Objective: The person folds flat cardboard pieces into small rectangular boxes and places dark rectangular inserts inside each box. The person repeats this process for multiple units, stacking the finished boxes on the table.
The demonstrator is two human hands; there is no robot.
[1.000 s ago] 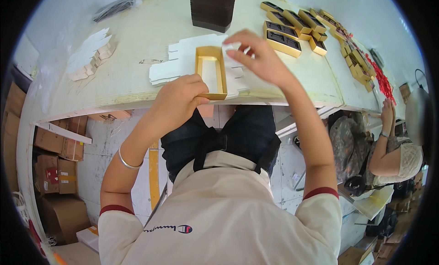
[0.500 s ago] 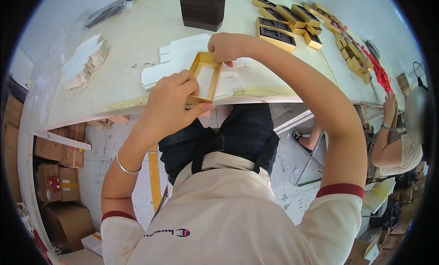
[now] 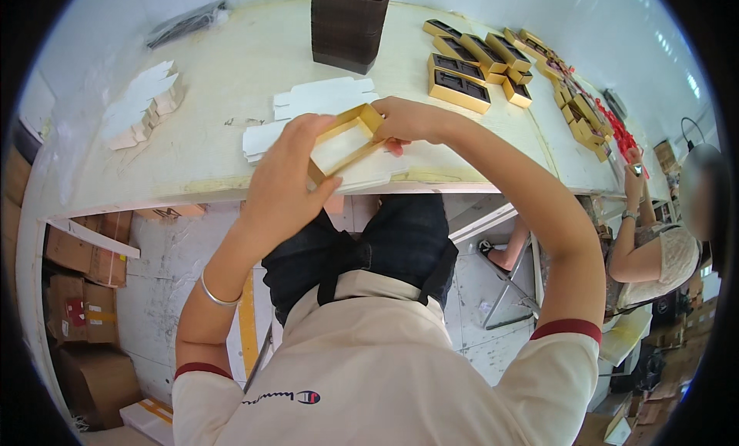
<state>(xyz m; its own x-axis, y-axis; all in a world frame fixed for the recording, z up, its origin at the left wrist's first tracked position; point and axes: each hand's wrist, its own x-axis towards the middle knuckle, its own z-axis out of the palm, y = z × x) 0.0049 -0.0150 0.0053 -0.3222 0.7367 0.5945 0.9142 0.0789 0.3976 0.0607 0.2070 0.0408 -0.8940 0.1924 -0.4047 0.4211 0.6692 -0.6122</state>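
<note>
Both my hands hold an open gold box with a pale inside bottom, slanted just above the near edge of the table. My left hand wraps its left side, thumb at the near corner. My right hand is closed on the far right corner, with some fingertips hidden behind the wall. Under and behind the box lie flat white die-cut card blanks, partly covered by my hands.
A tall stack of dark brown trays stands behind. Gold boxes with dark inserts sit at right. Folded white cards lie at left. A co-worker's hand touches red ribbons at far right. Cartons fill the space below left.
The gold box has turned clockwise and now slants up to the right. My left fingers have shifted from its near-left wall to farther along its left side. My right hand stays at the far corner.
</note>
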